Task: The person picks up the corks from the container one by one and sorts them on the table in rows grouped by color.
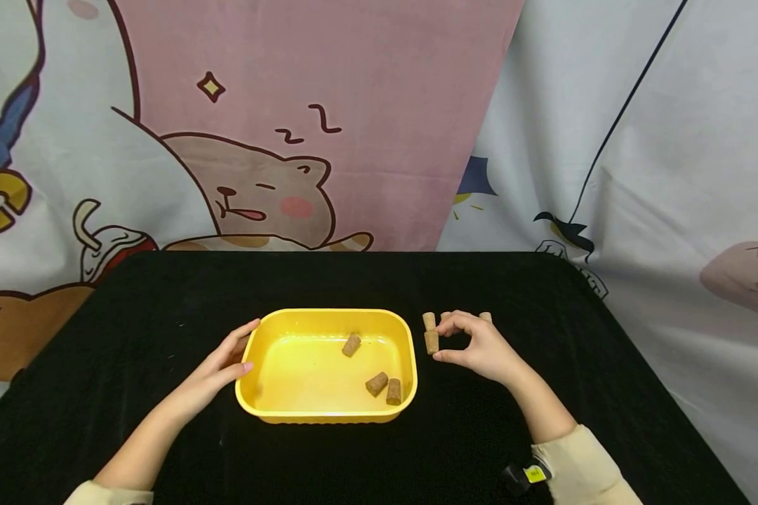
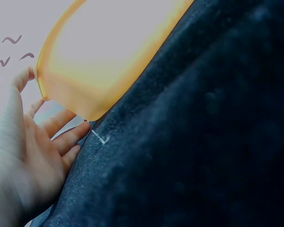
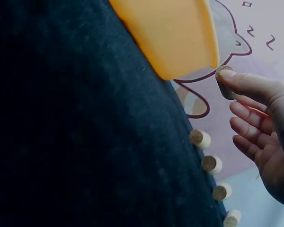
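Note:
On the black cloth sits a yellow plastic basin (image 1: pixel 309 417), with three cork stoppers (image 1: pixel 351 344) lying loose inside, two of them close together near the front right corner. My left hand (image 1: pixel 215 368) holds the basin's left end, thumb at the rim; in the left wrist view the other fingers (image 2: pixel 72 137) lie along its outer wall. Just right of the basin, my right hand (image 1: pixel 480 347) pinches one cork stopper (image 1: pixel 431 342) between thumb and index finger. The right wrist view shows this held cork (image 3: pixel 226 84) above the cloth, the remaining fingers loosely bent.
Several more corks (image 3: pixel 209 164) stand in a row on the cloth, partly hidden behind my right hand in the head view. The black-covered table (image 1: pixel 328 463) ends at a printed curtain (image 1: pixel 404 140). A small black device (image 1: pixel 523 477) is at my right cuff.

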